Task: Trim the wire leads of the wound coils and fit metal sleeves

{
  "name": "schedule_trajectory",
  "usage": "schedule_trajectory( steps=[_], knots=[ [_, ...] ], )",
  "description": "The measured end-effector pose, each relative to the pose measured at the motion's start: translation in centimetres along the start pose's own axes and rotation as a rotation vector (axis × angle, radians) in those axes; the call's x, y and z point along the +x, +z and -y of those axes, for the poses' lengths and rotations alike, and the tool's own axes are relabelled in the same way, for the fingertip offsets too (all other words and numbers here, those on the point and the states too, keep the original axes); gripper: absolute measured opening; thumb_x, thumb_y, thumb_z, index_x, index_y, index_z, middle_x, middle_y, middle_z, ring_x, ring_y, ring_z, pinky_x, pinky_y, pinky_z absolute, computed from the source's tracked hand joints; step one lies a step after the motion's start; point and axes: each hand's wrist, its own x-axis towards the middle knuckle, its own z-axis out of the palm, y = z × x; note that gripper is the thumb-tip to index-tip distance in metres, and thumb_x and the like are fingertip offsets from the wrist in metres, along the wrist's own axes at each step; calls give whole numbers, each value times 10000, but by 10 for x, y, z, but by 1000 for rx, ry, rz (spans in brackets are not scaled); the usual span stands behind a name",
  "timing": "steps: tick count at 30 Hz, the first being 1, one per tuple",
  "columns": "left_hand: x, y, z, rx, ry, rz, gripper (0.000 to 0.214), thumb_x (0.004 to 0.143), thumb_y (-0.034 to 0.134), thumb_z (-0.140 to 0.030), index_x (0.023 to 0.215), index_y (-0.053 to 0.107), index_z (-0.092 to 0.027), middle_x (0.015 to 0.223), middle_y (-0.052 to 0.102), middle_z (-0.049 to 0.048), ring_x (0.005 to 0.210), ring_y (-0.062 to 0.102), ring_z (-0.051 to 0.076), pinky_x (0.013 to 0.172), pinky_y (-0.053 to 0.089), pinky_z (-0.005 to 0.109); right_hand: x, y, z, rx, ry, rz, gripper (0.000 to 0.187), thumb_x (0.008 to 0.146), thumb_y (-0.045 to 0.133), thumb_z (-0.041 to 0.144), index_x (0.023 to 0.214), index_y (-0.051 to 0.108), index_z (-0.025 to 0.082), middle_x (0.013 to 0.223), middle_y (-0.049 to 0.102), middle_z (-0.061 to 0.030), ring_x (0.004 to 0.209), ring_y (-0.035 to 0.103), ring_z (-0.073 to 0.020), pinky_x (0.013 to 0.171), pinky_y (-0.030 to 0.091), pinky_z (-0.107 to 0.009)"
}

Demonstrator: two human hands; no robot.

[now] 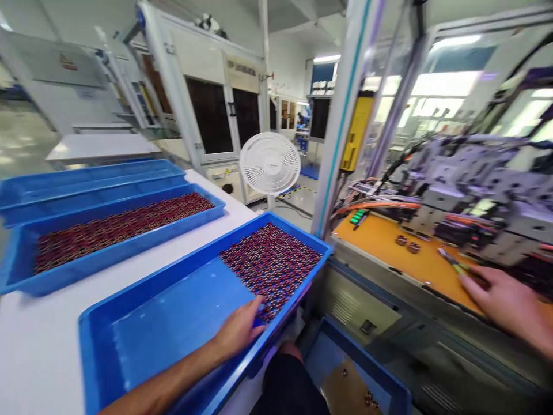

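Observation:
My left hand point(239, 329) reaches into a long blue tray point(168, 311). Its thumb and forefinger are apart at the near edge of a packed layer of small round copper-and-red parts point(272, 262). Whether a fingertip touches a part is hard to tell. Over the orange worktop point(375, 236) on the right, my right hand point(503, 297) is closed around pliers point(458, 266) with yellow-green and dark handles, their pale tip pointing away to the left. Two round copper-coloured parts point(407, 244) sit on the worktop beyond the tip.
A second blue tray point(116, 248) of similar parts and another blue tray point(90, 178) stand at left on the white table point(26, 340). Machine fixtures point(449, 202) with cables back the worktop. A white fan point(270, 163) stands ahead; a low blue bin point(367, 357) holds a few parts.

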Motion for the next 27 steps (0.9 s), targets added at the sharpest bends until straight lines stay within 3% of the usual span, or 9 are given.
schedule_trajectory(
  steps=[3,6,10,12,14,17,20,24,27],
  knots=[
    [17,-28,-36,1,83,-107,300,795,627,-204,1091,581,-200,973,728,102,925,691,304,856,518,447,0,6,-11,-79,22,83,180,892,640,288,959,697,131,1044,710,-149,951,669,-249,832,516,-371],
    [48,-41,-109,-55,233,-185,350,865,606,-282,1203,570,-195,1181,679,127,1115,623,301,1003,447,466,-1,9,-10,-123,54,122,213,948,601,334,1043,648,149,1091,670,-74,981,642,-201,898,517,-406],
    [106,-16,-226,-153,365,-149,394,824,712,-258,1200,607,-209,1166,683,67,1127,616,246,1030,455,410,-4,6,-5,-115,78,157,242,964,588,344,1107,626,153,1143,641,-76,1015,632,-206,895,532,-420],
    [138,3,-269,-210,343,-150,371,894,646,-283,1241,580,-169,1212,648,95,1113,620,263,962,498,494,-6,2,-2,-103,90,165,251,964,589,339,1130,620,153,1158,636,-78,1022,632,-210,894,536,-424],
    [167,18,-297,-283,284,-148,348,925,607,-304,1243,576,-166,1250,621,105,1071,636,255,899,540,482,-7,-1,-1,-95,102,169,256,965,589,336,1144,615,155,1172,631,-80,1028,631,-212,894,538,-426],
    [195,30,-317,-406,223,-121,341,929,603,-302,1239,576,-164,1236,625,102,1031,650,241,859,563,454,-7,-6,1,-87,115,173,262,965,590,335,1156,612,158,1191,624,-84,1043,626,-216,901,536,-430],
    [206,33,-319,-532,177,-113,337,929,604,-301,1235,578,-162,1227,629,101,1021,654,238,851,566,449,-7,-8,2,-73,123,178,268,964,591,335,1165,609,158,1199,620,-85,1049,624,-219,903,536,-433],
    [196,24,-307,-698,99,-161,336,928,605,-299,1235,578,-163,1233,625,101,1031,649,241,856,564,452,-10,-10,3,-32,130,175,274,964,591,334,1174,605,160,1209,616,-86,1057,621,-222,908,533,-438],
    [170,13,-287,-840,60,-196,321,932,600,-297,1222,582,-161,1203,635,95,992,659,226,825,575,430,-12,-11,4,13,134,158,280,962,593,336,1179,603,159,1211,614,-88,1056,621,-223,908,533,-440]
  ],
)
